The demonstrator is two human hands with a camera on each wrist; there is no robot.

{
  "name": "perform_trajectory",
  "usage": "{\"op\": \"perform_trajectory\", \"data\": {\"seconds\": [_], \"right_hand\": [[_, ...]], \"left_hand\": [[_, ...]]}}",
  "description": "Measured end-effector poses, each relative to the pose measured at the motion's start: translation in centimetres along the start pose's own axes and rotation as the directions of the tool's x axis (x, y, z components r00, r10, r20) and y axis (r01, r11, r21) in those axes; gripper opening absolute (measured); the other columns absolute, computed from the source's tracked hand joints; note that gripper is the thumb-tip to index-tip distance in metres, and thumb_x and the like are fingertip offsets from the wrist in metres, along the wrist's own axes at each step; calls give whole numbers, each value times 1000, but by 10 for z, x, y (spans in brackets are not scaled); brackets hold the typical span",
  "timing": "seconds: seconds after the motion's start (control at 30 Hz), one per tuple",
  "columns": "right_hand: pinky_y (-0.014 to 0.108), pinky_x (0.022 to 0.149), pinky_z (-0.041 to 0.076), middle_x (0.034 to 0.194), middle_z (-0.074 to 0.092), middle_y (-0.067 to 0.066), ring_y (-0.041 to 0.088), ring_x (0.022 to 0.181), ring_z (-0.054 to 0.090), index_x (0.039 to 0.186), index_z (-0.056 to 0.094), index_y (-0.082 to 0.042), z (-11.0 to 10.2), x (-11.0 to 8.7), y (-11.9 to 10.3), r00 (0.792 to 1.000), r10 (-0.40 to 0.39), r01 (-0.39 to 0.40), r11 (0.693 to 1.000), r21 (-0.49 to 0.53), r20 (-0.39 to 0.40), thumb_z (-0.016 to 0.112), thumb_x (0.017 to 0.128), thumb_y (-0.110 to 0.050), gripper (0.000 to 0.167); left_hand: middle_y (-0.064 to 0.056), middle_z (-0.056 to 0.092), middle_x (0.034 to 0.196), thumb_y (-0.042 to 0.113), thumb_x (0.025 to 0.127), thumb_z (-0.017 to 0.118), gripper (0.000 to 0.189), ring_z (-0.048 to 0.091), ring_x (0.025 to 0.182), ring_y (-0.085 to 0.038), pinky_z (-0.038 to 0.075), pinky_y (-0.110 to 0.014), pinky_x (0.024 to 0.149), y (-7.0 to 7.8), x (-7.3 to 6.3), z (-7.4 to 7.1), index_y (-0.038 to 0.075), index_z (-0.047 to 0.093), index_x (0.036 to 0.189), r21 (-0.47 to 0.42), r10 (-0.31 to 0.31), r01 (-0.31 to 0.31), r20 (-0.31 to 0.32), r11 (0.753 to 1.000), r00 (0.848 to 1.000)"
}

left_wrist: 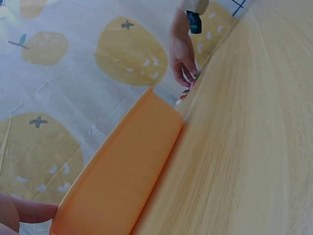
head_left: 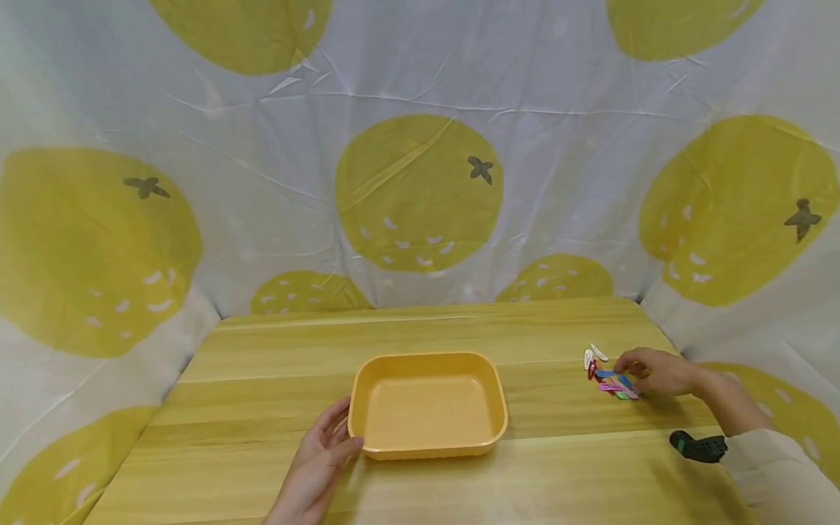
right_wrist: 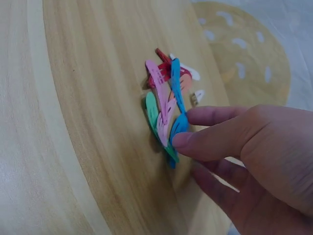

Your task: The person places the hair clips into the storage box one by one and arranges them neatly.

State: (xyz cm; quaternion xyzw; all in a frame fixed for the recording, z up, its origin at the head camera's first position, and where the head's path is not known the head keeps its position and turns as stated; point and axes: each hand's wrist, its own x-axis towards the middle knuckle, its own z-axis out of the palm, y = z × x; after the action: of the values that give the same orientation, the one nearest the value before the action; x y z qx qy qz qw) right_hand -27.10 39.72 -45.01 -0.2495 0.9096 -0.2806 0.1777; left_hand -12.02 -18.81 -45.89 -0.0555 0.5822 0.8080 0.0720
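My left hand (head_left: 315, 456) grips the left side of a yellow-orange plastic tray (head_left: 428, 453), thumb on the rim and the other fingers along the outer wall. Nothing lies in the tray. Over at the right, my right hand (head_left: 664, 372) is at a small pile of snap hair clips (head_left: 615, 386). In the right wrist view, thumb and index finger meet a blue hair clip (right_wrist: 179, 125) at the pile's edge; whether they pinch it is unclear. Pink (right_wrist: 156, 81), green (right_wrist: 151, 110), red (right_wrist: 159, 76), orange and white clips lie around it.
The tray stands on a wood-grain table (head_left: 262, 408). A pale curtain (head_left: 558, 182) with large yellow fruit prints hangs behind and at both sides. A black strap-like device (head_left: 698, 446) sits by the right sleeve (head_left: 781, 474).
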Motion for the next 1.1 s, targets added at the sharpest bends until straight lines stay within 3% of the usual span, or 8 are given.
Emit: {"op": "perform_trajectory", "data": {"seconds": [0.1,0.2,0.43,0.8,0.97,1.1], "right_hand": [[47,87,54,113,62,14,39,103,59,112,63,2,3,3,5,1000,-4,3,1000,-25,-24,74,88,2,27],[35,78,51,107,60,8,24,94,53,109,64,-1,5,6,8,999,10,-11,999,-31,-36,75,88,1,23],[28,67,45,90,59,-1,12,80,51,95,65,-8,8,8,13,995,10,-16,998,-55,-95,74,86,2,16],[28,62,47,82,65,-6,9,72,55,88,70,-12,7,12,8,990,22,-37,994,-107,-136,73,89,-3,10],[28,51,49,70,62,-1,14,56,57,89,67,-6,1,12,-3,993,39,-39,999,3,-110,69,91,0,6],[30,51,53,67,62,2,18,56,59,90,64,-1,-6,13,-12,995,65,-60,996,61,-82,67,92,1,4]], "left_hand": [[-21,23,161,-13,91,65,81,29,146,-39,48,-30,105,-1,1,-1,-4,20,158,-4,1,-1,3,1000,1000],[-21,22,162,-12,91,65,82,28,147,-39,48,-30,105,-2,1,-3,-4,20,158,-6,0,0,7,1000,1000],[-20,23,161,-11,91,66,81,26,148,-40,47,-30,106,-3,1,-3,-3,21,158,-3,0,0,12,1000,1000],[-19,26,161,-11,91,66,79,29,147,-38,49,-29,104,-2,1,-2,-2,25,158,10,8,-8,0,1000,1000],[-19,26,161,-11,91,66,79,29,147,-38,49,-29,104,-2,0,-3,-2,24,158,11,7,-7,1,1000,1000],[-19,26,160,-11,91,66,79,31,145,-38,49,-29,104,-3,-1,-3,-2,25,157,13,5,-5,-6,1000,1000]]}}
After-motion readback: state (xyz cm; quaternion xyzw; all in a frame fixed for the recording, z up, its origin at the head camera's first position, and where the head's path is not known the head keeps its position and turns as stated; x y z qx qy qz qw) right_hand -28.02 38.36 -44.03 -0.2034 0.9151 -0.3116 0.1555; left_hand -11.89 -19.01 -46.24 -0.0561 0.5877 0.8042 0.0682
